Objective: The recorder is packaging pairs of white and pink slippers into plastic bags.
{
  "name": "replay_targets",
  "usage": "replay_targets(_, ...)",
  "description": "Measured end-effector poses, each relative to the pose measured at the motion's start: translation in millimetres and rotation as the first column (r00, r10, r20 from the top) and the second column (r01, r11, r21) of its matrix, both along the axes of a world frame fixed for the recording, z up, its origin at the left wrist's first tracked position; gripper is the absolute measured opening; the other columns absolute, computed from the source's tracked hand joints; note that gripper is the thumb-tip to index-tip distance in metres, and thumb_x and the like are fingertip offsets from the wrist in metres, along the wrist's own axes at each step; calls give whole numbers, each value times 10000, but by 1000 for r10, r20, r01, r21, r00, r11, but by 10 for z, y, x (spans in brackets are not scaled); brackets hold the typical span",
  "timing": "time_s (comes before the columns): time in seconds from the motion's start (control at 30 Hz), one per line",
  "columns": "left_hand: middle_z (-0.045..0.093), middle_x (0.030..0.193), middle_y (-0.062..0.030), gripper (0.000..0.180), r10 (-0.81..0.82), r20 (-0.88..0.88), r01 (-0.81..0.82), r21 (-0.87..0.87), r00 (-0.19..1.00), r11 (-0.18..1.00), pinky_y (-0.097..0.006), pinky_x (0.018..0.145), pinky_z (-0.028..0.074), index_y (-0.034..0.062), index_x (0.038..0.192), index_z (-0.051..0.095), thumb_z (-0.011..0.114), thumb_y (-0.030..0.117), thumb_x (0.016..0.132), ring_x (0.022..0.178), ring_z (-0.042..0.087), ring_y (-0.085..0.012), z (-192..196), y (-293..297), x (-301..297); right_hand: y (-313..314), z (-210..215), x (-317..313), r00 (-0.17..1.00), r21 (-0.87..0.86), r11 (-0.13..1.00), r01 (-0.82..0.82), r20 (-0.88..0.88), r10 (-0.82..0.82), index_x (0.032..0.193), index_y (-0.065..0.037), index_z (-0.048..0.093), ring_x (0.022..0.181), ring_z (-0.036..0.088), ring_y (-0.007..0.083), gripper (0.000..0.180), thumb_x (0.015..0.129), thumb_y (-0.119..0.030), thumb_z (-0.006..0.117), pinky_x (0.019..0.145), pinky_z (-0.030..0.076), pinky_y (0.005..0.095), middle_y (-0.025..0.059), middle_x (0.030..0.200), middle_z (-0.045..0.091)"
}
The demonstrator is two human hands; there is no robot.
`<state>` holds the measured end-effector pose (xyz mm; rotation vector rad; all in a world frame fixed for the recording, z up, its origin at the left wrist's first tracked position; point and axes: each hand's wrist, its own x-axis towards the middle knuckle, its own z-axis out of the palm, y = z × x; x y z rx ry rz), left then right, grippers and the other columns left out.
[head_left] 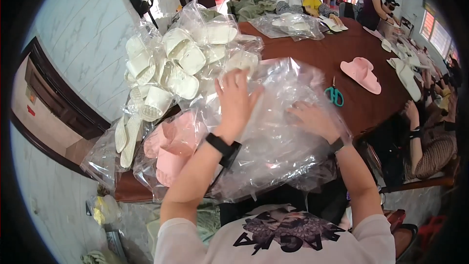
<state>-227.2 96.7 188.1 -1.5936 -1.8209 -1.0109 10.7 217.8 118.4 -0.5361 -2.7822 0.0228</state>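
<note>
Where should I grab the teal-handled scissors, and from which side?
Probably take the scissors by the handle loops, coming from the near side with the right hand: the loops lie toward you, while the blades point away.

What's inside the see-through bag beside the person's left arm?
Pink slippers show through the clear bag. Whatever lies beneath them is hidden, and the left arm covers part of the bag, so anything there can't be seen.

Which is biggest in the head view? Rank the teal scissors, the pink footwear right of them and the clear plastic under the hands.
1. Clear plastic
2. Pink footwear
3. Teal scissors
</note>
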Motion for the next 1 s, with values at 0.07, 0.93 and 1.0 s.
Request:
replay_targets(0.07, 501, 1302, -167, 527, -19, -88, 13, -71, 996, 997, -644, 1080, 259, 36, 1267, 550, 694, 341, 862, 1313, 412, -346, -472, 112, 3, 96, -29, 70, 1000, -7, 1000, 15, 7, -15, 1268, -115, 588, 1178, 562, 325, 434, 878, -296, 649, 991, 441, 430, 134, 1190, 609)
replay_targets(0.93, 408, 1512, -136, 568, 6, 421, 229, -506, 907, 831, -607, 1145, 182, 85, 1394, 499, 577, 427, 947, 1456, 283, -313, -939, 235, -601, -692, 130, 9, 994, -58, 994, 87, -57, -90, 1278, -201, 614, 864, 583, 274, 452, 839, -275, 690, 737, 478, 407, 79, 857, 551)
replay_targets(1.0, 515, 1426, -131, 451, -261, 696, 534, -206, 669, 820, -438, 1099, 351, 69, 1319, 572, 618, 319, 946, 1341, 461, -293, -533, 19, -554, -673, 129, 34, 994, -103, 990, 96, -41, -101, 1292, -204, 609, 870, 575, 273, 465, 839, -272, 689, 756, 469, 403, 81, 866, 551)
